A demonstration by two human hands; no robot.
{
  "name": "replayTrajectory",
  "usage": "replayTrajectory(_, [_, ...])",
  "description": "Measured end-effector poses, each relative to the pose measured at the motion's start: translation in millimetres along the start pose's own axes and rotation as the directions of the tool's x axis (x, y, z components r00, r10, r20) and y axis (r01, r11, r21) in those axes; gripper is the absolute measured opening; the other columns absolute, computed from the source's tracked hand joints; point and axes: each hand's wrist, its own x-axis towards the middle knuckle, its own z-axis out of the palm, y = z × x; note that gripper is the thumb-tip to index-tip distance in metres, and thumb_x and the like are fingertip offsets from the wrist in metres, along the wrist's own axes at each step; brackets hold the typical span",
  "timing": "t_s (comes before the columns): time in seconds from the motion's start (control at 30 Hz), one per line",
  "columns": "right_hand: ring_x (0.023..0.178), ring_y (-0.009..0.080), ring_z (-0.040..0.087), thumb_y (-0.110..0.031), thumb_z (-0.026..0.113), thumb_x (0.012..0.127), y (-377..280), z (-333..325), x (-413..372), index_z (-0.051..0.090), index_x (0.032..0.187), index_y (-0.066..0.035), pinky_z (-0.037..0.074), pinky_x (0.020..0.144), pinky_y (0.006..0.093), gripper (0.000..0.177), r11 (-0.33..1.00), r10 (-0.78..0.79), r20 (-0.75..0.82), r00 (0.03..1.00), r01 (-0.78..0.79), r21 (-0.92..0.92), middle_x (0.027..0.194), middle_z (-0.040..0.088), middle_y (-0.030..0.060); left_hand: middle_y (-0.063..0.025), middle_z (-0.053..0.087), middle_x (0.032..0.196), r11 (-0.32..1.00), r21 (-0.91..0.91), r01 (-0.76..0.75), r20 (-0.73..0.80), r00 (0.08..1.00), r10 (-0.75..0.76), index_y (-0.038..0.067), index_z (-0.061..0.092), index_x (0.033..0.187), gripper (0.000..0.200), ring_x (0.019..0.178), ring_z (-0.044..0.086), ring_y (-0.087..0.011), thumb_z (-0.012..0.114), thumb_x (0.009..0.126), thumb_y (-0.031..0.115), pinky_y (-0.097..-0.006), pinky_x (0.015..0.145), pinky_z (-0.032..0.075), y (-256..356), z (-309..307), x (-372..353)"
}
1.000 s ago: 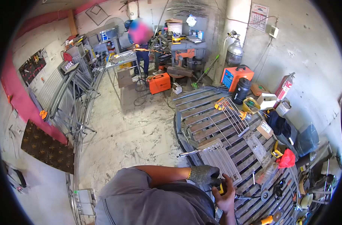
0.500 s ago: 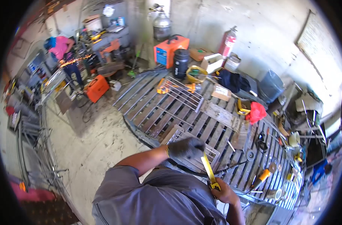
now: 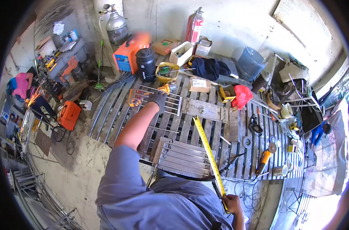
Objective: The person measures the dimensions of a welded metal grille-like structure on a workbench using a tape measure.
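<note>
My left hand [image 3: 156, 99], in a dark glove, is stretched out over a barred metal rack [image 3: 173, 103] on the slatted bench. Its fingers blend into the dark bars, so their grip does not show. Beside it lie an orange item [image 3: 137, 96] and a yellow-and-black tool [image 3: 167, 88]. My bare right hand [image 3: 232, 204] is closed on a yellow tape measure [image 3: 207, 147] low by the bench's front edge. The blade sticks out long and straight over the bench, its far end free near a flat metal plate [image 3: 203, 110]. A second barred frame [image 3: 184, 157] lies close to my body.
An angle grinder [image 3: 264, 159] and loose discs [image 3: 246, 142] lie on the right. Behind are a black bottle [image 3: 145, 65], an orange machine [image 3: 125, 57], a yellow bowl [image 3: 167, 73] and a red bag [image 3: 242, 96]. At far left a person [image 3: 23, 86] works amid sparks.
My left hand has left the tape's end and reached forward to the rack. The blade now extends much farther from my right hand. The view has turned right.
</note>
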Motion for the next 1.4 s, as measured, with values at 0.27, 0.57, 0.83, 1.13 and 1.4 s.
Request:
replayTrajectory(0.27, [0.072,0.0286,0.077,-0.036,0.078,0.099,3,12,-31,0.083,0.101,0.003,0.058,0.07,0.0432,0.039,0.988,0.141,-0.044,0.989,-0.137,0.074,0.08,0.078,0.0218,-0.0174,0.045,0.168,0.991,0.121,-0.054,0.055,0.997,0.048,0.016,0.052,0.159,0.051,0.153,0.047,-0.0395,0.053,0.11,0.029,-0.0739,0.122,0.034,-23,79,54])
replayTrajectory(0.57, [0.062,0.0247,0.07,-0.026,0.072,0.102,0,-4,-19,0.08,0.092,0.006,0.052,0.06,0.0448,0.034,0.988,-0.055,-0.168,0.984,0.079,0.135,0.07,0.073,0.0205,-0.0275,0.047,0.158,1.0,-0.003,0.029,-0.11,0.994,-0.029,0.007,0.041,0.163,0.103,0.147,0.046,-0.0452,0.087,0.074,0.027,-0.0614,0.121,0.041,-25,-77,-71])
replayTrajectory(0.83, [0.059,0.0069,0.051,-0.015,0.068,0.108,-5,-20,22,0.074,0.084,0.003,0.036,0.052,0.033,0.03,0.842,-0.302,-0.208,0.93,0.363,0.4,0.065,0.061,-0.0012,-0.0197,0.055,0.15,0.592,-0.782,-0.197,-0.447,0.839,-0.31,0.002,0.038,0.164,0.115,0.143,0.054,-0.0366,0.095,0.069,0.029,-0.0503,0.123,0.043,-46,-166,-311])
replayTrajectory(1.13, [0.057,0.0063,0.043,-0.013,0.069,0.109,-43,-10,19,0.068,0.078,0.003,0.029,0.052,0.0335,0.035,0.707,-0.547,-0.22,0.807,0.587,0.394,0.062,0.052,-0.0043,-0.0139,0.061,0.15,-0.509,-0.642,-0.573,-0.274,0.792,-0.546,0.006,0.045,0.162,0.092,0.145,0.06,-0.0411,0.091,0.083,0.017,-0.0597,0.123,0.05,47,-180,-504])
replayTrajectory(1.4, [0.062,0.0108,0.045,-0.01,0.072,0.106,-92,45,-69,0.068,0.081,0.005,0.035,0.056,0.0365,0.029,0.668,-0.643,-0.392,0.657,0.732,0.131,0.064,0.05,0.0019,-0.0083,0.061,0.151,-0.614,-0.367,-0.699,-0.405,0.714,-0.571,0.01,0.045,0.164,0.078,0.155,0.05,-0.0394,0.084,0.097,0.015,-0.059,0.132,0.039,31,-185,-581])
